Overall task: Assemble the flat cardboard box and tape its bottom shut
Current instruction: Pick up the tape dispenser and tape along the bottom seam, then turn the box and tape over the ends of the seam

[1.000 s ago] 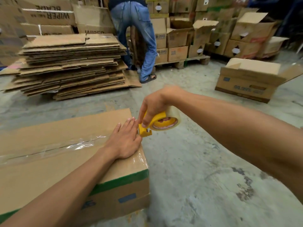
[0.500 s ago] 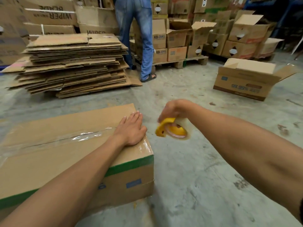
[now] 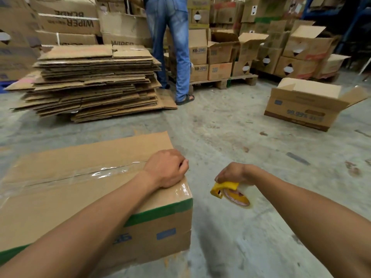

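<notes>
A brown cardboard box (image 3: 60, 197) with a green stripe stands on the floor at the lower left, flaps closed on top. A strip of clear tape (image 3: 96, 174) runs along the centre seam and folds over the right edge. My left hand (image 3: 166, 167) rests on that taped right edge with its fingers curled over the side. My right hand (image 3: 232, 174) is off to the right of the box, over the floor, holding a yellow tape dispenser (image 3: 230, 192) with a clear roll.
A tall stack of flattened cartons (image 3: 94, 81) lies behind the box. A person in jeans (image 3: 172, 47) stands by a pallet of boxes (image 3: 220, 57). An open carton (image 3: 305, 105) sits at right on the concrete floor (image 3: 230, 127).
My right hand pulled the dispenser away from the box's right edge, down and to the right. My left hand went from flat on the tape to curled over the edge.
</notes>
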